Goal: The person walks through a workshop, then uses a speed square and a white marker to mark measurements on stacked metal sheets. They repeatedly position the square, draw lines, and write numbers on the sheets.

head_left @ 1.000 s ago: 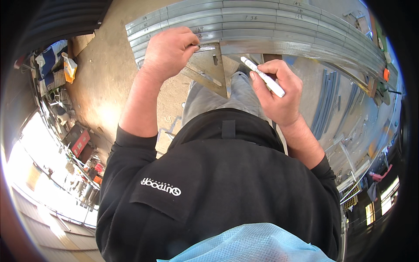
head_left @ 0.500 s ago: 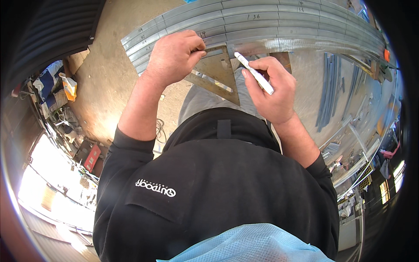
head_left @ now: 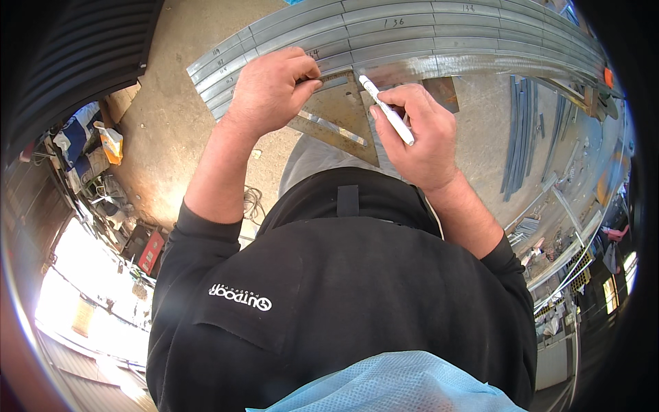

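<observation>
**Marker and set square at the edge of a row of metal bars**

Nearest to us, at the lower edge, we see a light-blue mask (head_left: 398,384), and beyond it the wearer's black pullover (head_left: 364,288), whose sleeves end at the forearms. Next come the two bare hands. In the right hand (head_left: 422,134) we observe a white marker (head_left: 395,125), grasped between thumb and fingers; it slants up and to the left, its tip just beside the upper right corner of a set square (head_left: 334,106). We cannot tell whether the tip touches metal. The left hand (head_left: 278,89) is curled, its thumb and forefinger close together at the set square's upper edge; because the hand covers that part, we cannot tell whether they grip it.

The set square, a worn brownish triangle with a cut-out, lies along the near edge of the grey metal bars (head_left: 384,31), its lower corner pointing toward the wearer, above grey trousers (head_left: 305,161). We note that the bars lie side by side in a row, crossed by thin lines and bearing dark handwritten marks.

Farther off, on the brown floor (head_left: 178,103), we find a coil of cable (head_left: 252,204) beyond the left forearm and long blue-grey bars (head_left: 516,137) at right. Toward the left rim we see an orange-and-white bag (head_left: 110,144).
</observation>
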A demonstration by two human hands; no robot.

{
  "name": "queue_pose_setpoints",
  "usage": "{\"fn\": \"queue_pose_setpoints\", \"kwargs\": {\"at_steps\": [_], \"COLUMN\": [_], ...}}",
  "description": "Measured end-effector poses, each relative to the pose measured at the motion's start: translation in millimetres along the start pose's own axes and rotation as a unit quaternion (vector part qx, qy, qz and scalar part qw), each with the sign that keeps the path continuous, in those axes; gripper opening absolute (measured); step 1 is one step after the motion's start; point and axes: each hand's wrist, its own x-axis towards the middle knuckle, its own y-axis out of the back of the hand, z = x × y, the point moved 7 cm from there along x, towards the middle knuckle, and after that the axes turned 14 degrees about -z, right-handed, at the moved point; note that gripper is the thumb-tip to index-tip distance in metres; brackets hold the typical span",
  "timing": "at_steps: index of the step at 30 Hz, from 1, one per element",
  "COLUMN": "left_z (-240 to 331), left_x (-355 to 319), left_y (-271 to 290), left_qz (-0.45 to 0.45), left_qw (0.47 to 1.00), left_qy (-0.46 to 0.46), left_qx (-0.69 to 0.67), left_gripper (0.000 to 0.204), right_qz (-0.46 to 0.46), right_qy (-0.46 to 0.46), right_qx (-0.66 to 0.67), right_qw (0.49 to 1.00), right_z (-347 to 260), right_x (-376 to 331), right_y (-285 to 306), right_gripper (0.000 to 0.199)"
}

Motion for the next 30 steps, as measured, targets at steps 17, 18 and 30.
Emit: {"fn": "queue_pose_setpoints", "kwargs": {"at_steps": [17, 18, 30], "left_z": [-3, -3, -1], "left_x": [0, 0, -1], "left_y": [-3, -4, -3], "left_qz": [0.005, 0.003, 0.01], "left_qw": [1.0, 1.0, 1.0], "left_qy": [0.01, 0.013, 0.009], "left_qx": [-0.004, -0.004, -0.003], "left_gripper": [0.01, 0.01, 0.009], "right_qz": [0.004, 0.004, -0.006], "right_qy": [0.077, 0.081, 0.075], "right_qx": [-0.081, -0.085, -0.088], "right_qw": [0.994, 0.993, 0.993], "right_z": [-8, -10, -15], "right_x": [4, 5, 8], "right_y": [-13, -15, -18], "right_gripper": [0.02, 0.02, 0.023]}}
